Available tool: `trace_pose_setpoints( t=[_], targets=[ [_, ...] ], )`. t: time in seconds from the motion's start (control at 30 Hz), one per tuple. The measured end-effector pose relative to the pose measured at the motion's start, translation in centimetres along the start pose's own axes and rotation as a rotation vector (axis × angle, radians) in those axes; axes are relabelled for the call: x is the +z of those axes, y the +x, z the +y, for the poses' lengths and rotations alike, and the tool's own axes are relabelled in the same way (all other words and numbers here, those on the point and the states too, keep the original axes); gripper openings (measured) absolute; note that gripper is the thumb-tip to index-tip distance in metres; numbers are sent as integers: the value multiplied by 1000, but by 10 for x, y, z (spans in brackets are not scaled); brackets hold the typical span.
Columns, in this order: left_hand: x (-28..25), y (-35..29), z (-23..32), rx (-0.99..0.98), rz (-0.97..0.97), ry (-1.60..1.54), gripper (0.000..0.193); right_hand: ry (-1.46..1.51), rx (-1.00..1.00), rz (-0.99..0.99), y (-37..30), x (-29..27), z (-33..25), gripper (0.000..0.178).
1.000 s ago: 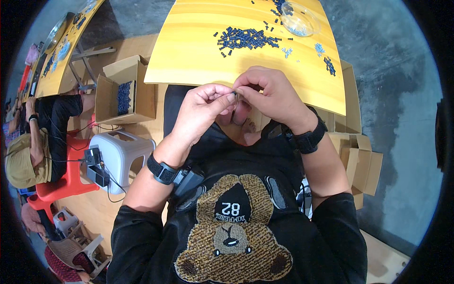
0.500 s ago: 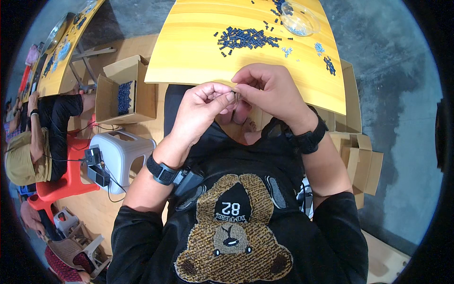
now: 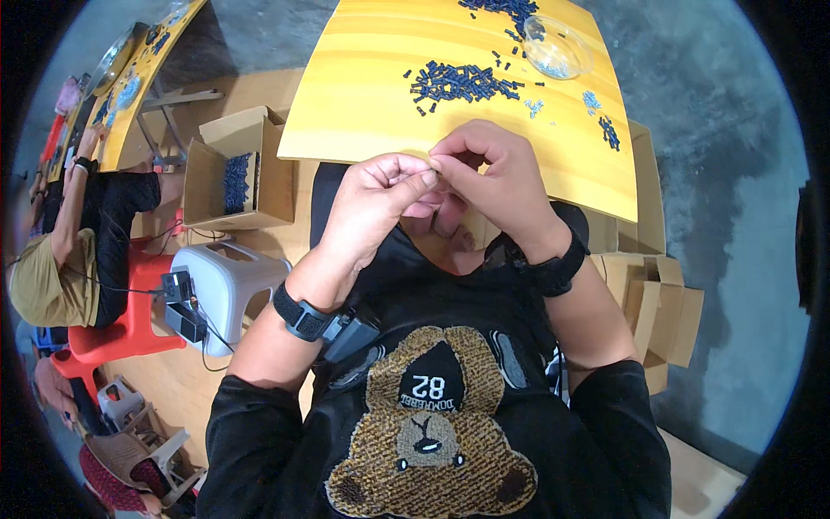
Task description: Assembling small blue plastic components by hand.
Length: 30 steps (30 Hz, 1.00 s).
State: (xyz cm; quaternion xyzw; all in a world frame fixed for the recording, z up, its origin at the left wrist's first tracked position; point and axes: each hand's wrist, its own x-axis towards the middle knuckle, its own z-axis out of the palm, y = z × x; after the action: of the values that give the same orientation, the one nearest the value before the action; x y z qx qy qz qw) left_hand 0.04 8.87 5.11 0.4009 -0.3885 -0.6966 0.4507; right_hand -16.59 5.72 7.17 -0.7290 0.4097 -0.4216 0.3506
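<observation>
My left hand (image 3: 376, 197) and my right hand (image 3: 494, 173) meet fingertip to fingertip just off the near edge of the yellow wooden table (image 3: 363, 104). Thumb and forefinger are pinched together on each. Whatever sits between the fingertips is too small and too covered to name. Beyond the hands lies a heap of small dark blue plastic pieces (image 3: 462, 82). To its right are a few small pale pieces (image 3: 533, 108), another little pale cluster (image 3: 591, 101) and a small group of dark pieces (image 3: 609, 133).
A clear round bowl (image 3: 558, 48) with pale pieces stands at the far right, near a second dark heap (image 3: 506, 10). On the left are a carton (image 3: 268, 173) of dark pieces, a grey stool (image 3: 225, 285) and a seated person (image 3: 60, 268). Open cartons (image 3: 661, 303) stand at right.
The whole view has shifted slightly. My hands stay pinched together at the table edge, with the fingertips drawn a little closer. The seated person's arm at left has moved toward their table.
</observation>
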Motion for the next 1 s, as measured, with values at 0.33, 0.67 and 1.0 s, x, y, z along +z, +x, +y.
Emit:
trace_pose_setpoints(
  t=[0.33,0.67,1.0],
  targets=[
    [1,4,9,8,-25,-15,14,371,244,31,2,1,-1,14],
    [0,7,17,-75,-37,-213,14,126,-78,39,0,6,-2,19],
    [14,8,18,-117,-25,-326,17,-79,-202,119,-7,4,-9,35]
  ],
)
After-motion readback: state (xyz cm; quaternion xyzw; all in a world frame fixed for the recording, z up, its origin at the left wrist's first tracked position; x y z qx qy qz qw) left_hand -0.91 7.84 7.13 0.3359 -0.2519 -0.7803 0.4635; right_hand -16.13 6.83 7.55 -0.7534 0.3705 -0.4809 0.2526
